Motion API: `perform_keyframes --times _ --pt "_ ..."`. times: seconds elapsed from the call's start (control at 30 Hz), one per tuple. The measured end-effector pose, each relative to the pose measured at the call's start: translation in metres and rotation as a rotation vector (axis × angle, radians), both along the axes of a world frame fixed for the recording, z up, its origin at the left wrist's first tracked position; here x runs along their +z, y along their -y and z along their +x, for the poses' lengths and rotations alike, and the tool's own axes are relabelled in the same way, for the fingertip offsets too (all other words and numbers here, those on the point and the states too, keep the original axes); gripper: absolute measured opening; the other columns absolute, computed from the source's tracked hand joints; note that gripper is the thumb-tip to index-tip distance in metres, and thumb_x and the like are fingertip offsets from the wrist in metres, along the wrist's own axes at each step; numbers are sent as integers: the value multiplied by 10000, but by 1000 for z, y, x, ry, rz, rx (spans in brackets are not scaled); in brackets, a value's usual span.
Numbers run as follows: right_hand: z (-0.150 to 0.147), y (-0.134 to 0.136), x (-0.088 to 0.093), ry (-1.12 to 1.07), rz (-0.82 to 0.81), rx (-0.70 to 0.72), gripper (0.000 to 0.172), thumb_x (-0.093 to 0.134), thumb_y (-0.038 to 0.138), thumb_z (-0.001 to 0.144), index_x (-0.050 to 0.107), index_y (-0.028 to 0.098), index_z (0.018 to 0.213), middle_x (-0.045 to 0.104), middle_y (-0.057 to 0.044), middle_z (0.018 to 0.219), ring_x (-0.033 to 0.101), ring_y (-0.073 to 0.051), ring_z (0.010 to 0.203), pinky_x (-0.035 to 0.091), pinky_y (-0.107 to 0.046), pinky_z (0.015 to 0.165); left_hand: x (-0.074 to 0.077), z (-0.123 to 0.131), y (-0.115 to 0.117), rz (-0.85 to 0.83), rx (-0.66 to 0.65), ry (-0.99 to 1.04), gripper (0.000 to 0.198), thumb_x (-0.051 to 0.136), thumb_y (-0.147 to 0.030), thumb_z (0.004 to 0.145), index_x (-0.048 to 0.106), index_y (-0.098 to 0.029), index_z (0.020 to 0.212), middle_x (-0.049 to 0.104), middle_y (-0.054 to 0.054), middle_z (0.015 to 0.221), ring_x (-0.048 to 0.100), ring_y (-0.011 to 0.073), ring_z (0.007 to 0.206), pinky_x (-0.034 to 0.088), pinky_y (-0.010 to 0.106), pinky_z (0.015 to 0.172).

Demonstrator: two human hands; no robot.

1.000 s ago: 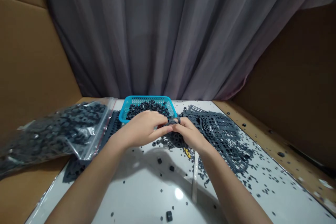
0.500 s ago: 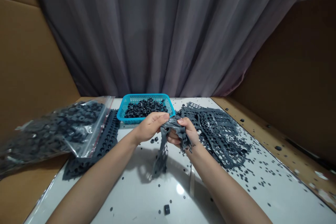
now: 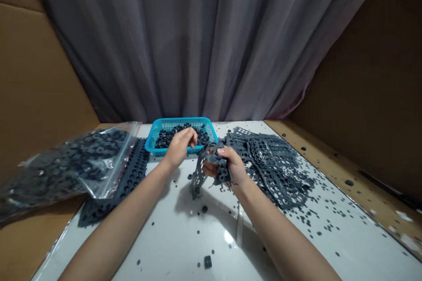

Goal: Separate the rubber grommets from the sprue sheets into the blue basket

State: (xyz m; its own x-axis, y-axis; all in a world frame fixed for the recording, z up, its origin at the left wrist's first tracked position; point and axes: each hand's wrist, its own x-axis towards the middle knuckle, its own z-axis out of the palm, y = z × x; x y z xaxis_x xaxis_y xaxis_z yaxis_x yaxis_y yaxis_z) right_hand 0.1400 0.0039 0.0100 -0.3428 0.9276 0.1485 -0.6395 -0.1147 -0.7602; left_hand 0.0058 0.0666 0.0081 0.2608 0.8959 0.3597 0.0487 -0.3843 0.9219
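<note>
grey curtains (image 3: 174, 44) are hung beyond the white table (image 3: 161, 246). a perforated dark sheet (image 3: 222, 171) is clamped in the right hand (image 3: 234, 164), drooping to its left. the left hand (image 3: 179, 145) is half-curled at the blue basket (image 3: 150, 142); whether anything is held cannot be told.

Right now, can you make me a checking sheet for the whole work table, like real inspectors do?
Surface: white tabletop, dotted with small dark bits.
Work things: a torn-edged perforated sheet, held up; a blue basket with dark pieces inside.
Clutter: more perforated sheets heaped at right; a clear bag of dark pieces at left; a pale strip near the right forearm.
Hands: right hand grips the sheet; left hand is curled by the basket, contents hidden.
Cables: nothing seen.
Surroundings: grey curtain behind, brown panels both sides.
</note>
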Motion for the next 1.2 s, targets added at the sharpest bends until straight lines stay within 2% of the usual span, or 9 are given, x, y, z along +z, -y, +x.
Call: perform_keyframes --times 0.2,0.4,0.57,0.67,0.77,0.87,0.93,1.03,1.2 --pt "-3 1 -9 171 32 12 310 684 424 567 579 138 623 512 20 463 429 -82 388 372 -208 389 -30 -40 -49 127 309 -337 86 542 -258 753 592 -190 740 548 8 663 472 169 654 351 271 668" --pt "0 7 0 372 75 30 304 737 379 592 571 134 664 565 28 574 515 -73 492 422 -186 492 -48 -51 -58 167 356 -581 104 583 -272 730 623 -188 775 607 34 712 530 188 664 389 297 685" --pt "1 9 5 480 156 102 257 692 352 684 575 137 759 571 12 665 533 -82 582 449 -210 565 -57 -55 -61 172 450 -666 196 604 -307 726 643 -160 850 645 123 901 555 285 898 397 380 814" --pt "2 10 7 566 161 111 272 657 384 722 563 139 789 560 -3 692 524 -97 607 449 -235 577 -44 -52 -55 204 508 -655 241 570 -333 761 617 -165 927 609 135 1042 519 295 1005 381 398 870" --pt "6 10 11 765 217 44 283 642 410 740 542 145 744 497 17 640 441 -83 563 388 -225 524 -9 -43 -32 297 457 -591 240 488 -397 821 574 -181 879 598 77 979 546 212 900 415 327 812" --pt "11 10 15 961 314 -73 287 663 388 727 511 153 662 427 40 602 358 -72 551 320 -219 501 31 -34 5 422 -119 -568 302 483 -443 822 511 -179 679 547 5 696 511 146 668 406 259 638" --pt "14 10 18 987 353 -80 256 670 360 720 531 151 671 441 36 619 370 -77 574 327 -223 522 48 -30 28 410 -278 -694 296 531 -430 800 491 -177 654 512 -19 640 478 126 614 374 244 596" --pt "15 14 23 896 340 -2 221 693 325 694 571 148 745 487 28 658 419 -85 608 357 -228 561 58 -28 47 377 -293 -811 310 508 -438 819 500 -172 661 516 -19 633 481 126 608 351 245 586" --pt "20 18 31 786 266 76 273 736 289 648 568 155 817 517 24 711 452 -83 622 377 -222 570 59 -31 44 393 -298 -842 280 505 -428 833 571 -171 743 588 2 711 531 143 672 359 254 622"
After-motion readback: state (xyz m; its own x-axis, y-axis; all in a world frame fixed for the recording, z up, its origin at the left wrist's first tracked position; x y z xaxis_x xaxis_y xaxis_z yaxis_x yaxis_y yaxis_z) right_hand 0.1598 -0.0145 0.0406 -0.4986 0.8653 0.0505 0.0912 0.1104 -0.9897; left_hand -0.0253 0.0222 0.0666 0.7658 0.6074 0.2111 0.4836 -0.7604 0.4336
